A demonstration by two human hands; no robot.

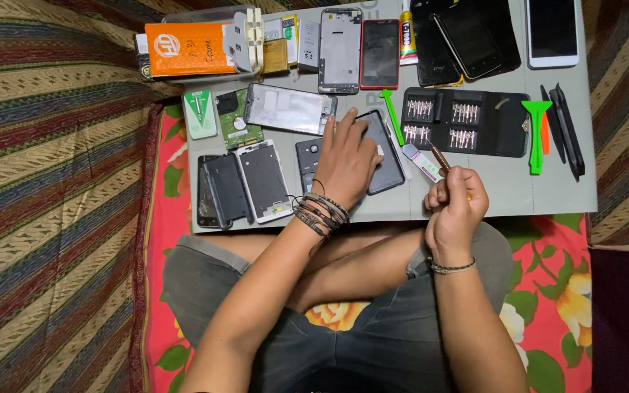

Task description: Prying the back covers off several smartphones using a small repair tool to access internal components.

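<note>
- Head view: crossed legs in grey shorts (373, 342) lie nearest the camera, on a red floral cloth (555, 291).
- Left hand (343, 161): fingers spread, pressed flat on a dark phone (384, 149) on the grey mat (533, 193); not clenched.
- Right hand (456, 207): clenched round a screwdriver (441, 159), tip pointing up, just right of the phone.
- Black bit case (467, 122): open, up and right of the phone.
- Green pry tool (536, 135): right of the case.
- Phone frames (263, 180): left of the phone.
</note>
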